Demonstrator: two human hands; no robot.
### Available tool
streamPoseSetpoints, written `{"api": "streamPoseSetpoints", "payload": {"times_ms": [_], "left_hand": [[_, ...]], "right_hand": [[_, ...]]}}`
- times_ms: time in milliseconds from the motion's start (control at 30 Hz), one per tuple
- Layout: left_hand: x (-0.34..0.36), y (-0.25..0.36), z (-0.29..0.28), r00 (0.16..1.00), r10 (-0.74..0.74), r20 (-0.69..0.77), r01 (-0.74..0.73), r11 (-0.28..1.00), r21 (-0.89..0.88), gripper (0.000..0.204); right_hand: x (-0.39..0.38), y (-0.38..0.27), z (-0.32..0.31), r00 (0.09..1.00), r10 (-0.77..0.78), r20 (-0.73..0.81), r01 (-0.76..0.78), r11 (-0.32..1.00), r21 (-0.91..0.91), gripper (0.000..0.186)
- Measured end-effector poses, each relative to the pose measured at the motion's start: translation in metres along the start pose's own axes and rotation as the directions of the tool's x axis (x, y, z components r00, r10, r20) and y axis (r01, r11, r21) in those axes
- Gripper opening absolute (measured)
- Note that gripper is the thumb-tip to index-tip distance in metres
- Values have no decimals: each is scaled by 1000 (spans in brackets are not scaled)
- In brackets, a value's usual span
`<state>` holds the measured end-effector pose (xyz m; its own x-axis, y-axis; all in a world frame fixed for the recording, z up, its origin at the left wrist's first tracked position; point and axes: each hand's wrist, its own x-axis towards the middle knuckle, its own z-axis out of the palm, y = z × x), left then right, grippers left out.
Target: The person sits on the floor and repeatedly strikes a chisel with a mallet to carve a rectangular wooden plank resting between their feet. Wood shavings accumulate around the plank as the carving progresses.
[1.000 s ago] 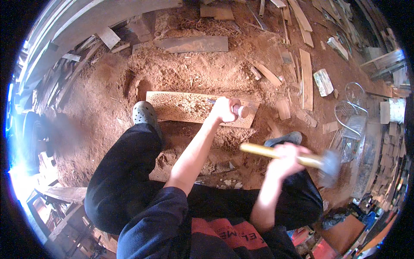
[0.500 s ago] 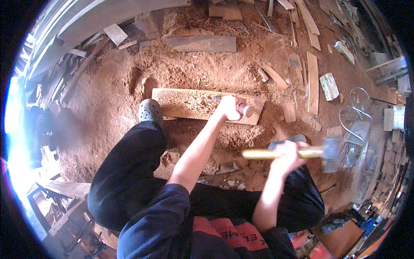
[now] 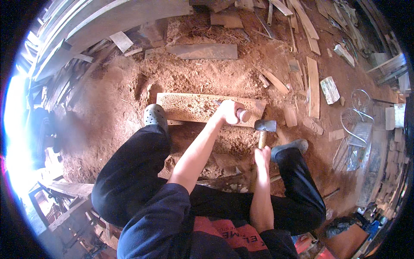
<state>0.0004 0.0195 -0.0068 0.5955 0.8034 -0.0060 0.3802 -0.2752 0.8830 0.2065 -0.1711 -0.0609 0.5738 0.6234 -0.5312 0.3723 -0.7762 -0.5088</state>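
The left hand [image 3: 228, 114] is closed round the handle of a chisel [image 3: 244, 115]; the round wooden butt shows to the right of the fist, and the dark blade shows past the knuckles, angled to the upper left. The blade's edge seems to meet the wood, though it is too small to be sure. Under that hand, a pale board [image 3: 189, 105] lies lengthwise on the reddish ground [image 3: 108, 121] in front of the person, much of its face covered in small pits.

The right hand [image 3: 261, 156] grips the handle of a hammer [image 3: 265, 125], its metal head just beside the board's right end. The person's 2 grey clogs stand apart: the left clog [image 3: 155, 115] against the board's left end, the right clog [image 3: 291, 149] beyond the right hand.

Farther off lie a dark plank [image 3: 205, 51], a narrow plank [image 3: 313, 88] and a whitish block [image 3: 330, 90].
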Motion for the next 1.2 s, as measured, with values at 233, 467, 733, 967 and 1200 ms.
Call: {"api": "streamPoseSetpoints", "payload": {"times_ms": [233, 467, 733, 967, 1200], "left_hand": [[-24, 10, 1, 997, -60, 41, 61, 998, -15, 37], [-12, 12, 7, 995, -80, 55, 78, 996, 35, 39], [-16, -24, -22, 987, -138, -78, 92, 900, -427, 27], [-69, -106, -80, 681, -448, -580, -537, 233, -811, 15], [-75, -64, -80, 738, -306, -602, -516, 318, -795, 25]], "right_hand": [[-47, -80, -22, 996, -85, -10, 84, 994, -74, 24], [-22, -48, 9, 994, -97, 43, 105, 961, -256, 21], [-22, -54, 11, 960, 149, 237, -107, 977, -182, 25], [-22, -50, 11, 981, 54, 186, -19, 983, -185, 30], [-12, -33, 20, 993, 9, 114, 11, 985, -171, 19]]}}
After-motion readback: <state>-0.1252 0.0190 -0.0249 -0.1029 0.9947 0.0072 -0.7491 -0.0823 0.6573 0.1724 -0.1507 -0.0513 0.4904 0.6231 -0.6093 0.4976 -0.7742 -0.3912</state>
